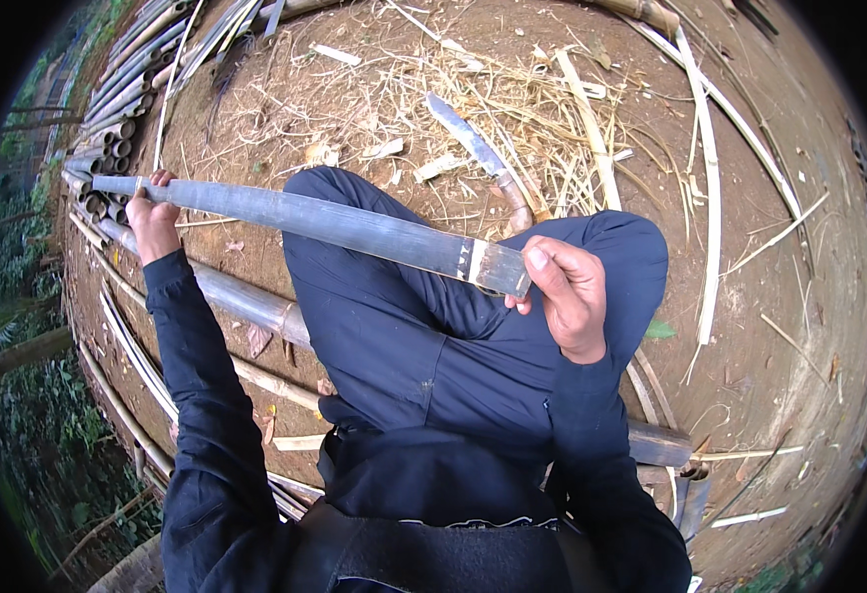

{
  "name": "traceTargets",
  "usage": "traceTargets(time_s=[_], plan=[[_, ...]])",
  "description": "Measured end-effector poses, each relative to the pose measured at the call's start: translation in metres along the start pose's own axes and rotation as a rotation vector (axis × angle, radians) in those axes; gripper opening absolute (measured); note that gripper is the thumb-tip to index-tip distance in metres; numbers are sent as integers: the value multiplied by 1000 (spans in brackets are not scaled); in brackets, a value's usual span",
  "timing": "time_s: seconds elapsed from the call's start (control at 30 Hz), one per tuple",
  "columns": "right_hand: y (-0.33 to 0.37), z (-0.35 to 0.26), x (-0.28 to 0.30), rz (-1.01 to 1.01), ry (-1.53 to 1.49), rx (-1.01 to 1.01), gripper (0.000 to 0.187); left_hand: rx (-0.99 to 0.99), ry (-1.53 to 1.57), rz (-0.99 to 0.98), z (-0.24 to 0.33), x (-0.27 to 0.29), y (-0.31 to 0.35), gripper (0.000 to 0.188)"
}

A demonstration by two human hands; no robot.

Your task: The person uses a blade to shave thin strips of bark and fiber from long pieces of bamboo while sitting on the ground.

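A long, flat strip of split bamboo (334, 218), grey-blue on its upper face, lies across my lap from far left to near right. My left hand (155, 219) grips it close to its far end, thumb and fingers wrapped over the edges. At the near end, beside a pale band, my right hand (567, 294) pinches the strip, thumb on top and fingertips showing beneath. Both arms are in dark sleeves, and my bent legs are under the strip. Beyond my knees a big knife (466, 135) with a curved wooden handle rests on the ground among shavings.
Cut bamboo poles (122, 99) are stacked at the far left. A thick bamboo pole (246, 298) passes beneath my legs. Pale shavings (522, 99) cover the brown soil ahead. Long split strips (707, 198) lie at the right, and green plants (33, 445) border the left.
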State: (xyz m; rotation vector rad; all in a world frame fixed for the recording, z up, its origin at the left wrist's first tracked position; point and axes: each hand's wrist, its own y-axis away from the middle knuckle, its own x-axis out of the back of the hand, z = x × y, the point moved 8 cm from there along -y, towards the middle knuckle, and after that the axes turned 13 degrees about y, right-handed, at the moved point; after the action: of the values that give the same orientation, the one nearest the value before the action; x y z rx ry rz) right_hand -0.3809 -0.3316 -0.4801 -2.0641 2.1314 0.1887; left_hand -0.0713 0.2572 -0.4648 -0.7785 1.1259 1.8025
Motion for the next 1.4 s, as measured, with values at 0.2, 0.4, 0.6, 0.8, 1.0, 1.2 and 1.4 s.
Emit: traceTargets(time_s=[0.2,0.4,0.6,0.8,1.0,1.2,1.4], plan=[[-3,3,11,185,104,-3,30,-179,-3,15,-21,6,23,42],[-28,25,71,568,172,-149,36,-250,-56,-114,-72,43,120,43],[-93,-18,139,529,488,8,49,121,-272,419,-176,113,329,51],[-191,-49,92,197,644,104,46,358,-1751,-206,-182,69,379,29],[-223,-64,18,65,446,200,52,517,-1399,-654,-275,54,300,35],[-228,40,75,259,577,-180,66,1067,-850,-417,-309,71,305,51],[-131,224,73,-165,1668,-532,62,1153,-742,-229,-332,74,279,50]])
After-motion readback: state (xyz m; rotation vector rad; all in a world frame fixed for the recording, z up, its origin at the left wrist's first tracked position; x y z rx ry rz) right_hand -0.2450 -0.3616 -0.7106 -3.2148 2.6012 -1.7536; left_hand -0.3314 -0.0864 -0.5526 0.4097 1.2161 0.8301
